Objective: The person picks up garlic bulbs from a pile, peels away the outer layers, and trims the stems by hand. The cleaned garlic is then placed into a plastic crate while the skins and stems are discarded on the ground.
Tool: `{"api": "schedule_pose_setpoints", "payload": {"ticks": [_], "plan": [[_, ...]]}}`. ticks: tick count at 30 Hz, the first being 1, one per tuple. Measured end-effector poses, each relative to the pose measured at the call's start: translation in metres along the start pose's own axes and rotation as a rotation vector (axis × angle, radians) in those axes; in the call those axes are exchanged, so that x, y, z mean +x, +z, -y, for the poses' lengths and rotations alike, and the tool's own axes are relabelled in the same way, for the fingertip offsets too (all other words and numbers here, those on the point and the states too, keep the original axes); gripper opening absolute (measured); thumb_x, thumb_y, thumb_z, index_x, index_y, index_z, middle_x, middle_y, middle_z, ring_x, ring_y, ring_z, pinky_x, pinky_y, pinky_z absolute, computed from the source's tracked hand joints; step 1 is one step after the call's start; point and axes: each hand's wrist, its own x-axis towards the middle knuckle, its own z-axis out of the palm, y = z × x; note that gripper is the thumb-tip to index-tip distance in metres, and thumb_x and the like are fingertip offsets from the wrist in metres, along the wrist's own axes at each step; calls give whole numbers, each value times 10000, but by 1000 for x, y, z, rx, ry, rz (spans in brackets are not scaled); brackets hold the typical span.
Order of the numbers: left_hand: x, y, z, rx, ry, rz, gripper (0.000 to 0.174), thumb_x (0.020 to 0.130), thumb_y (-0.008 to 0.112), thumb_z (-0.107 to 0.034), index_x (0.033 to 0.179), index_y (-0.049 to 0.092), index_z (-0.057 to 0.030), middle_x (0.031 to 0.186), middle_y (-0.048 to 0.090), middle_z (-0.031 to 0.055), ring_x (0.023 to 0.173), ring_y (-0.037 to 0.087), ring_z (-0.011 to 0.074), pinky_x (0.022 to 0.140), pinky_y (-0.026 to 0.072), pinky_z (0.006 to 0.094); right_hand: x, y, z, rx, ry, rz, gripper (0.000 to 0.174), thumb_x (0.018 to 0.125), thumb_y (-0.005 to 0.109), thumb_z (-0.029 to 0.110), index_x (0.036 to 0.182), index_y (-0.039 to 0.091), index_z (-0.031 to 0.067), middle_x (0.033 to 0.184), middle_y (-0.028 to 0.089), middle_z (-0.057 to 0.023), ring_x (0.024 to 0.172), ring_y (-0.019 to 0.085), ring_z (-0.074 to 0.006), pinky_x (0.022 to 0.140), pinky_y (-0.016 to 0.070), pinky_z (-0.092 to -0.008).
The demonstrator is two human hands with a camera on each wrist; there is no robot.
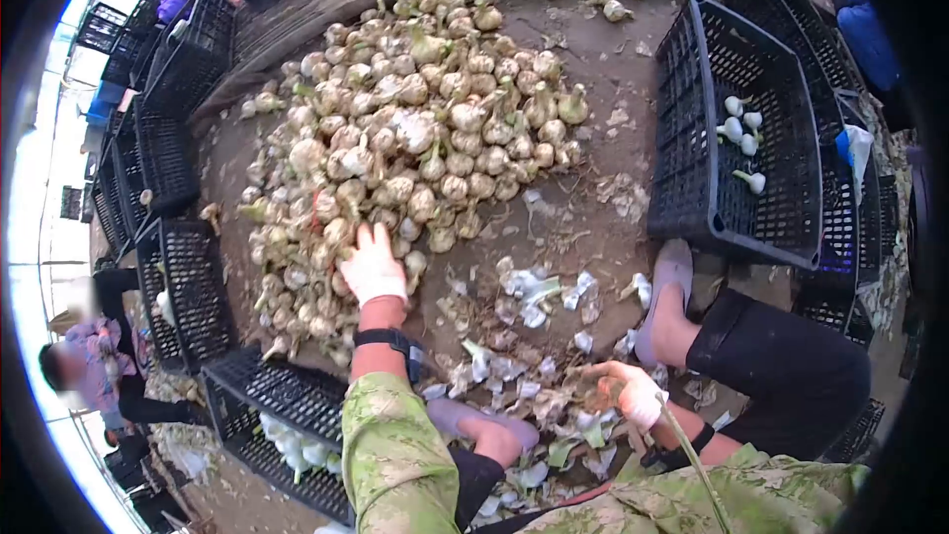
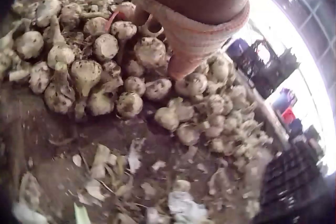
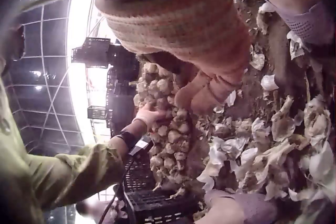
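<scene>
Many garlic bulbs with short stems lie in a heap (image 1: pixel 425 129) on the ground. At the heap's near edge, the left hand (image 1: pixel 374 267) in a pale glove rests with its fingers extended among the bulbs. The left wrist view shows this hand (image 2: pixel 191 43) from behind, a fingertip against a bulb; its palm side is hidden. The right hand (image 1: pixel 628 391), also gloved, hangs above loose garlic skins (image 1: pixel 529 287). Its fingers bend inward in the right wrist view (image 3: pixel 205 71), and whether they hold anything is hidden. A long thin greenish stalk (image 1: pixel 692 450) extends past the right wrist.
A black crate (image 1: pixel 682 148) at the right contains several white bulbs (image 1: pixel 732 129). Another crate (image 1: pixel 287 391) with white bulbs (image 1: pixel 297 450) stands at the lower left. More crates line both sides. A person (image 1: pixel 99 361) is at the far left. The wearer's shoes (image 1: pixel 668 302) flank the skins.
</scene>
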Motion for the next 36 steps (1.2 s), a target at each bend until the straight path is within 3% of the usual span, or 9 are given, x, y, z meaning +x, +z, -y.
{"api": "schedule_pose_setpoints", "payload": {"ticks": [4, 10, 13, 17, 22, 26, 30, 32, 36], "plan": [[13, 19, 10, -110, -19, -26, 457, 718, 631, -183, 1142, 468, -146, 1189, 478, 40, 943, 558, 248, 764, 459, 420, 4, 3, 2, -299, -50, -64, 442, 856, 571, 202, 1199, 441, -46, 774, 531, -18, 678, 540, -155, 683, 462, -296], [-133, -53, -37, -2151, -16, 411, 559, 707, 688, -158, 1182, 431, -13, 1048, 541, 113, 936, 565, 224, 785, 503, 339, 24, -10, -22, 473, 53, -73, 201, 845, 457, 72, 1017, 534, 2, 812, 568, -55, 613, 532, -158, 529, 424, -263], [-237, -58, -82, -2412, 77, 701, 551, 736, 579, -22, 1248, 379, -63, 1098, 521, 105, 937, 569, 253, 718, 518, 368, -6, 34, 11, 568, 88, -49, 120, 850, 463, 74, 936, 539, 40, 859, 591, -80, 704, 585, -193, 615, 482, -301], [-305, -83, -105, -2413, -53, 596, 729, 735, 697, -139, 1324, 280, -35, 1155, 494, 120, 982, 546, 236, 795, 497, 361, -27, 30, 13, 285, -67, 98, 237, 830, 587, 125, 1027, 512, 15, 930, 600, -82, 874, 599, -220, 770, 496, -334], [-335, -141, -93, -1239, 136, -111, 791, 549, 820, -145, 1211, 412, 3, 1069, 542, 135, 943, 563, 201, 795, 475, 300, -54, 59, 19, 114, -237, 195, 325, 798, 654, 210, 1026, 519, 21, 917, 588, -45, 837, 596, -164, 752, 500, -322], [-351, -146, -98, -1284, 113, -246, 706, 536, 798, -125, 1142, 468, 27, 961, 588, 136, 833, 601, 226, 770, 480, 305, -64, 57, 18, 41, -215, 236, 356, 774, 682, 250, 1008, 533, 28, 938, 573, -40, 829, 572, -134, 760, 488, -290], [-354, -145, -83, -1124, 232, -361, 627, 554, 733, -111, 1114, 484, 22, 1001, 567, 197, 916, 577, 331, 792, 472, 367, -81, 68, 33, -1066, -554, 172, 179, 812, 602, 122, 948, 553, 18, 884, 595, -46, 813, 552, -116, 683, 490, -290], [-358, -142, -75, -1139, 245, -347, 624, 539, 708, -86, 1111, 485, 23, 1009, 559, 199, 946, 564, 325, 813, 461, 357, -62, 56, 10, -213, -176, 170, 180, 803, 598, 84, 963, 553, 15, 900, 600, -63, 817, 559, -132, 695, 494, -312], [-374, -153, -64, -1374, 104, -212, 627, 571, 732, -118, 1125, 471, 15, 991, 568, 165, 897, 590, 252, 763, 481, 304, -69, 67, 4, 40, -94, 208, 171, 785, 604, 45, 950, 568, 23, 866, 593, -46, 773, 549, -117, 662, 483, -289]]}}
